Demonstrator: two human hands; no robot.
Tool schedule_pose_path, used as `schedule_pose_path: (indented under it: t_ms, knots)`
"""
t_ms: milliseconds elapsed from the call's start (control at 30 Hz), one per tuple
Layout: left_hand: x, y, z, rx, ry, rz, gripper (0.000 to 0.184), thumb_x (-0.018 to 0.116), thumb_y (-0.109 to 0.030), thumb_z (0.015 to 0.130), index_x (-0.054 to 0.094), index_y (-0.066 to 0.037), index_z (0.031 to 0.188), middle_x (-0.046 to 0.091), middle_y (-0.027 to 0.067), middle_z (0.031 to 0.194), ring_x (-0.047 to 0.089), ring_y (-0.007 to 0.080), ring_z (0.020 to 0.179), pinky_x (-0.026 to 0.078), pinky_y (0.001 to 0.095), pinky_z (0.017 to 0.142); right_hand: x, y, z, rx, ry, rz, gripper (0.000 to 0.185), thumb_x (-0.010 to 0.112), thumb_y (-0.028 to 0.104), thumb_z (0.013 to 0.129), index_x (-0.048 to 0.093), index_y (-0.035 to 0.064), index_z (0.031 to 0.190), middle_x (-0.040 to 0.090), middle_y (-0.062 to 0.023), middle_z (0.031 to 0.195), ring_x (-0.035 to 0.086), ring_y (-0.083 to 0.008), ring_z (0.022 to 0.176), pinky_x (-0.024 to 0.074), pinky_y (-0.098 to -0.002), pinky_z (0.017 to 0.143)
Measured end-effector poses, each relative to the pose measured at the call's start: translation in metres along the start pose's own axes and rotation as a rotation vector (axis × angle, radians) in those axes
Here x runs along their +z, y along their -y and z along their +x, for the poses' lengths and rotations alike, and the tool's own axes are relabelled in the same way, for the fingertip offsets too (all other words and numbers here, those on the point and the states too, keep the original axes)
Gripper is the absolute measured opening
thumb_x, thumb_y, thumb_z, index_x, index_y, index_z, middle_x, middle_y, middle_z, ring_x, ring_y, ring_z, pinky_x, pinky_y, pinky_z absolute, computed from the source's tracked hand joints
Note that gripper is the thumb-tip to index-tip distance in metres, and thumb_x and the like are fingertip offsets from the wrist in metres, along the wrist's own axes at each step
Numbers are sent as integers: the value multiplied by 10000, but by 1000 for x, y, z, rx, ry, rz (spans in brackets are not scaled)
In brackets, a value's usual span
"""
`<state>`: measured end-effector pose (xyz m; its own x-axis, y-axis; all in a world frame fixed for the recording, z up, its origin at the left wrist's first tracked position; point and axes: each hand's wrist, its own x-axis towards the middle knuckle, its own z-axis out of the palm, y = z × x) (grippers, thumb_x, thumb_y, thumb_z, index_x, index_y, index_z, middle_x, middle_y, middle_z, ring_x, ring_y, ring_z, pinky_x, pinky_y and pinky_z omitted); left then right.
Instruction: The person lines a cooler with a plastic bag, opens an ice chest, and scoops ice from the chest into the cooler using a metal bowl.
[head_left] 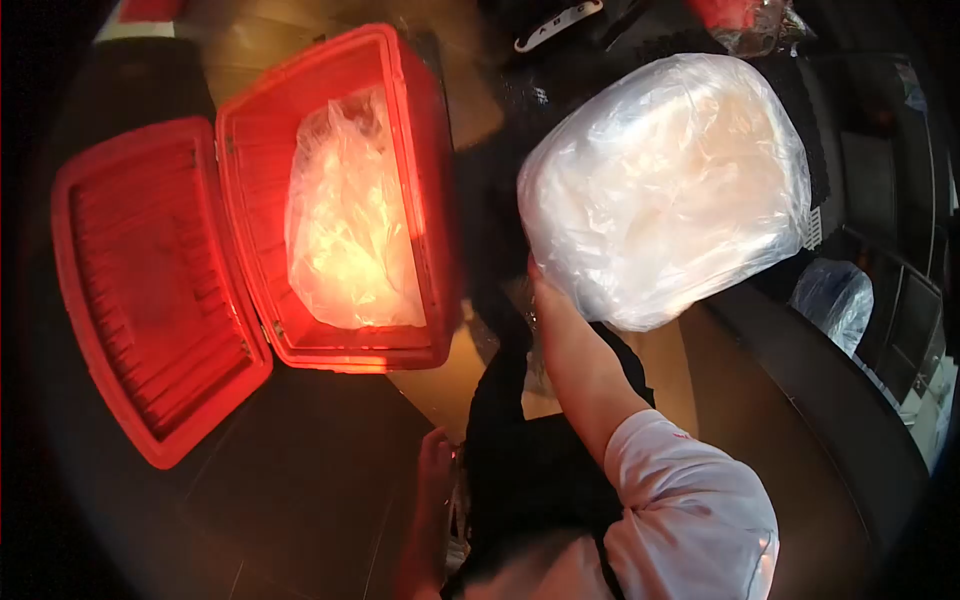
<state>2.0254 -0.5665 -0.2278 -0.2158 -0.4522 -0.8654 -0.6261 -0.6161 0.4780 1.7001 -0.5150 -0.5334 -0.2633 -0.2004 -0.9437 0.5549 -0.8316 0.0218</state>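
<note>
- We see a big pale bag in wrinkled clear plastic at 2 o'clock, held up at the end of our right arm
- Our right hand meets its 8 o'clock edge; the fingers are lost behind the plastic, so we cannot tell whether they grip it or only prop it
- Our left hand hangs low, between 6 and 7 o'clock, apart from the bag; it is dim and blurred, and we cannot tell how its fingers are set
- We judge the bag light for its bulk, since we see just one arm bearing it, and soft and rounded rather than stiff
- The shiny film looks slippery and likely to tear if pinched, so we would favour a spread palm underneath and a second hand on the 3 o'clock side
- At 10 o'clock a red box stands open, its lid swung out to 9 o'clock, with another plastic bag inside
- Glare washes out that inner bag, and we cannot make out the contents of either
- A red plastic-wrapped thing between 1 and 2 o'clock is cut off by the top edge
</note>
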Motion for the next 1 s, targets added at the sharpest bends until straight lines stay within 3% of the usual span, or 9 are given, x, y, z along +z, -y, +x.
schedule_pose_path:
  t_ms: [267,433,467,533,567,800,867,933,1000]
  knots:
    - [-47,64,7,-250,-340,-210,399,471,-298,986,435,-20,1270,534,55,1073,540,157,931,445,305,798,-47,-38,5,75,-43,-204,329,431,460,890,540,161,974,487,-44,871,495,-275,817,462,-451,727]
    - [-31,77,23,-54,-258,-165,468,479,-263,984,323,-22,1353,428,145,1316,479,236,1146,406,360,959,-93,-21,-26,450,-39,-586,297,466,442,887,563,162,889,516,-39,738,538,-262,699,517,-422,645]
    - [-26,87,40,54,-249,-123,485,480,-252,982,298,-21,1367,392,164,1362,456,254,1188,390,371,992,-91,-27,-49,322,-504,-856,319,473,455,901,510,142,950,523,-89,799,534,-273,686,491,-437,562]
    - [13,-1,40,131,-216,-107,507,500,-216,971,273,-14,1376,319,182,1411,417,272,1228,354,373,1029,-91,-5,-95,490,-215,-903,447,451,517,923,491,121,1126,542,-131,884,560,-313,758,498,-473,628]
    - [32,-43,38,173,-203,-92,520,511,-198,966,260,-10,1380,282,190,1435,397,281,1248,337,374,1047,-61,6,-133,507,-162,-1046,470,442,577,923,483,109,899,525,-79,762,542,-278,701,456,-377,566]
    - [245,-392,70,1012,-33,99,606,565,-305,924,356,63,1357,402,246,1368,402,341,1265,289,418,1070,247,211,-214,-681,745,-1047,449,419,480,974,582,65,929,581,-55,831,539,-158,716,461,-309,682]
    - [328,-511,36,1214,-51,197,719,590,-441,881,386,89,1323,416,284,1339,395,389,1257,297,408,1064,404,244,-291,-796,453,-790,499,435,577,934,573,97,923,543,-8,731,535,-144,676,451,-284,631]
    - [411,-606,28,1352,-218,299,819,613,-521,832,391,103,1314,455,310,1290,394,400,1261,308,413,1058,529,296,-336,-604,1004,-811,839,418,737,836,460,-1,1232,612,-129,1051,624,-235,863,504,-374,790]
    - [477,-680,35,1254,-331,535,1021,617,-626,757,274,117,1367,438,311,1327,388,385,1289,279,460,1075,625,313,-373,-781,982,-669,863,411,719,829,439,-20,1274,580,-170,1174,611,-284,997,492,-417,876]
